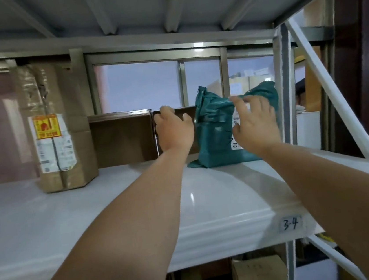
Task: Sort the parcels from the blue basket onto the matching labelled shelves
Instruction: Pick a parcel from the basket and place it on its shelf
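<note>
While the green parcel (pixel 214 131) stands upright near the back right corner of the shelf (pixel 209 206) tagged 3-4, the right hand (pixel 255 124) lies spread on its front, gripping nothing; the left hand (pixel 173 132) sits at the low brown box (pixel 124 142) beside it, fingers (pixel 166 110) over the top edge, whether clasping I cannot tell; better to lean the soft parcel against the box, then ease both hands off slowly, lest it slump forward.

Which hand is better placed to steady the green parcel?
Probably right: the right hand lies on the green parcel, fingers at its top; the left hand is beside it, against a brown box.
</note>
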`<state>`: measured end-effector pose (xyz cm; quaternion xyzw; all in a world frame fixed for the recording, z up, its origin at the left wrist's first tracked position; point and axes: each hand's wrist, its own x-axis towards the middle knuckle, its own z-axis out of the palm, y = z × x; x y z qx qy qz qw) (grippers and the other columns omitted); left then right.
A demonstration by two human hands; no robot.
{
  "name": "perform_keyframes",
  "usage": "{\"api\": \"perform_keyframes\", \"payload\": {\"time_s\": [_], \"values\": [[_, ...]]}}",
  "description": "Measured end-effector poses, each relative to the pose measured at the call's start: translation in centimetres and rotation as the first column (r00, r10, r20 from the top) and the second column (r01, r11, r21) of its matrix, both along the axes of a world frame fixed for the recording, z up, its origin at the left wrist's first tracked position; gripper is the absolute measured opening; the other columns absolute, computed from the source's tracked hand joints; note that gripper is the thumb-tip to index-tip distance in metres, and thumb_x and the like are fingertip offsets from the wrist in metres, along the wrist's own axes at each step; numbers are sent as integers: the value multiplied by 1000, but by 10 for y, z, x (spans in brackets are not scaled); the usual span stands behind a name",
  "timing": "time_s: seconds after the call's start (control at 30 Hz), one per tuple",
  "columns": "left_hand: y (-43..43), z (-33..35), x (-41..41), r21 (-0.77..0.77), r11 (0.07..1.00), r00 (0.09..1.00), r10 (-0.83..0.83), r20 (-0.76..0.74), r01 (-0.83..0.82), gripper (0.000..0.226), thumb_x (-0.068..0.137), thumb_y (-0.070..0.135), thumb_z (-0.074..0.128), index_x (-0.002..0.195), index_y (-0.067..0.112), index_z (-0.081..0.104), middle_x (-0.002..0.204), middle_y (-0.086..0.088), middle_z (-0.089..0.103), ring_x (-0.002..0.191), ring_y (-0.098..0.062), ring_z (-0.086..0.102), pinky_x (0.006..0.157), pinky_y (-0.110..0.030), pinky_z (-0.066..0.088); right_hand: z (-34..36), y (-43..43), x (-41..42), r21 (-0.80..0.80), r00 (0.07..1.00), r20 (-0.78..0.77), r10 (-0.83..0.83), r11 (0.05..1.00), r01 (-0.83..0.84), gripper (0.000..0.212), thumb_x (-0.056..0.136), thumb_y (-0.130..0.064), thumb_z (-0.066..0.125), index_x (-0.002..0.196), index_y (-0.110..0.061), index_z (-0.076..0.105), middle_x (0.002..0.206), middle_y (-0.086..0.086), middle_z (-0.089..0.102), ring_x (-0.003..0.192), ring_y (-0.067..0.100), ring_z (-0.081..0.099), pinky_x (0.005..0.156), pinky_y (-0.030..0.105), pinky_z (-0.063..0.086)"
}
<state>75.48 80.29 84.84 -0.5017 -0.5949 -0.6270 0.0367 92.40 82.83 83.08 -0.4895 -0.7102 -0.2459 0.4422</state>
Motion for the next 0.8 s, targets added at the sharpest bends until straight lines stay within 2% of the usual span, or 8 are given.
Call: {"api": "perform_keyframes", "payload": {"time_s": [0.1, 0.17, 0.27, 0.37, 0.43, 0.6, 0.7, 0.8], "values": [[-29, 12, -15, -236, 970, 955, -8, -296, -65, 29, 89, 24, 48, 113, 8, 53, 110, -7, 56, 90, -24, 52, 68, -34, 38, 8, -20, -43, -60, 985, 107, 133, 990, -127, 52, 87, -13, 50, 138, -17, 42, 121, 12, 53, 111, 31, 48, 90, 43, 43], [-64, 13, -39, -386, 898, 807, -61, -587, -212, 26, 89, 28, 49, 111, 16, 56, 107, -3, 57, 94, -24, 54, 70, -34, 38, 16, -38, -81, -248, 960, 148, 238, 948, -197, 33, 91, -21, 51, 124, -20, 52, 109, 7, 62, 98, 28, 57, 78, 39, 49], [-124, 6, -98, -440, 788, 609, -106, -786, -431, 23, 86, 26, 50, 103, 16, 63, 94, -1, 58, 88, -24, 56, 67, -32, 39, 18, -78, -146, -556, 898, 236, 371, 810, -189, 19, 92, -33, 57, 105, -22, 63, 103, 2, 65, 89, 22, 61, 77, 34, 51], [-185, -1, -168, -568, 582, 589, -181, -788, -582, 31, 88, 22, 49, 115, 12, 60, 106, -7, 60, 97, -27, 57, 78, -36, 49, 14, -134, -220, -702, 810, 312, 497, 695, -155, 26, 93, -29, 57, 111, -12, 67, 107, 6, 66, 93, 24, 65, 86, 34, 54], [-230, -2, -217, -575, 526, 625, -101, -774, -627, 33, 90, 22, 48, 120, 10, 56, 114, -11, 58, 103, -30, 56, 89, -39, 50, 12, -177, -274, -739, 759, 310, 572, 648, -186, 28, 94, -21, 56, 117, -8, 65, 111, 10, 67, 92, 23, 66, 84, 30, 52], [-367, -13, -342, -569, 396, 642, 71, -763, -721, 26, 93, 20, 47, 116, 9, 55, 107, -8, 56, 93, -27, 54, 81, -37, 48, 0, -303, -418, -682, 654, 333, 680, 652, -331, 31, 94, -12, 49, 123, -7, 61, 122, 12, 63, 111, 29, 60, 93, 35, 49], [-455, -27, -407, -575, 267, 617, 104, -780, -773, 11, 93, 16, 46, 90, 8, 52, 99, -10, 54, 85, -25, 50, 80, -37, 46, -18, -386, -502, -610, 530, 382, 757, 638, -471, 30, 94, -11, 47, 120, -8, 63, 122, 14, 61, 109, 31, 57, 91, 36, 48], [-525, -54, -464, -589, 138, 603, 105, -790, -796, 21, 95, 14, 45, 110, 6, 58, 105, -9, 56, 102, -29, 57, 90, -37, 46, -42, -461, -571, -564, 413, 382, 827, 563, -604, 26, 89, -17, 50, 112, -17, 63, 113, 8, 64, 96, 28, 58, 82, 37, 50]]}}
